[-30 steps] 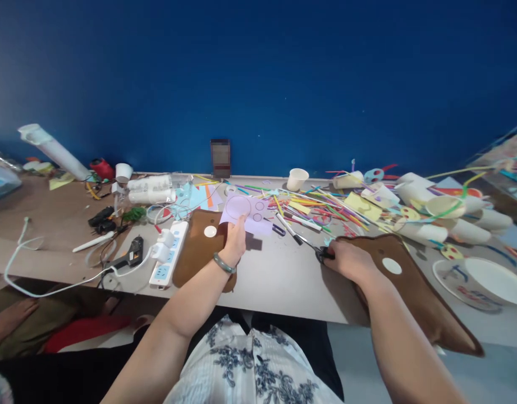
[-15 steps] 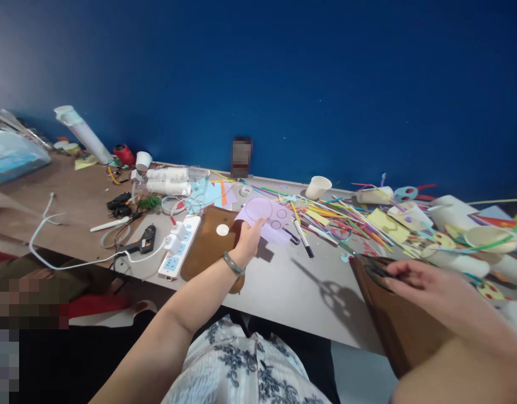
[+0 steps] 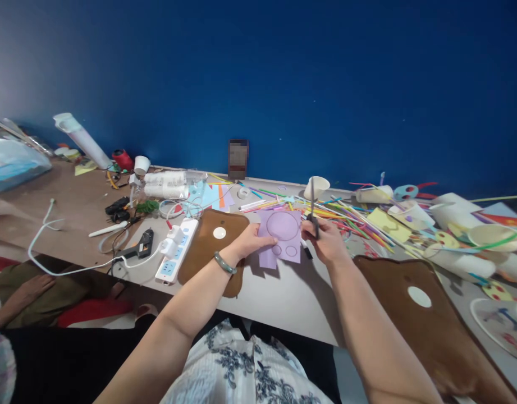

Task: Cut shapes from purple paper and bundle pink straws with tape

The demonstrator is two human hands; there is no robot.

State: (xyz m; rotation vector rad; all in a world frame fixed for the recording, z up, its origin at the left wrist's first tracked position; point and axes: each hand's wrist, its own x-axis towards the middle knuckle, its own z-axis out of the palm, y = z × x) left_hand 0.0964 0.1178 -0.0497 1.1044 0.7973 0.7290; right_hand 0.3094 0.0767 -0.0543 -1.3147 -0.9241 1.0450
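A sheet of purple paper (image 3: 292, 252) with one large and two small circles drawn on it is held up over the table. My left hand (image 3: 252, 241) pinches its left edge, thumb on top. At the paper's right edge, my right hand (image 3: 323, 238) grips a pair of dark scissors (image 3: 312, 196) with the blades pointing up and away from me. Whether the blades touch the paper I cannot tell. Beneath my right hand, a black-capped marker (image 3: 307, 252) lies partly hidden by the paper.
Brown hot-water bags lie at left (image 3: 211, 264) and right (image 3: 393, 297). A white power strip (image 3: 178, 252) and a glue gun (image 3: 142, 244) sit left. Colourful sticks (image 3: 359, 219) and paper cups (image 3: 317, 185) spread along the back. A person's hand (image 3: 35, 292) rests at far left.
My right hand has moved left from over the right brown bag, bringing the scissors up to the paper. My left hand has turned the paper more upright and shifted it slightly right.
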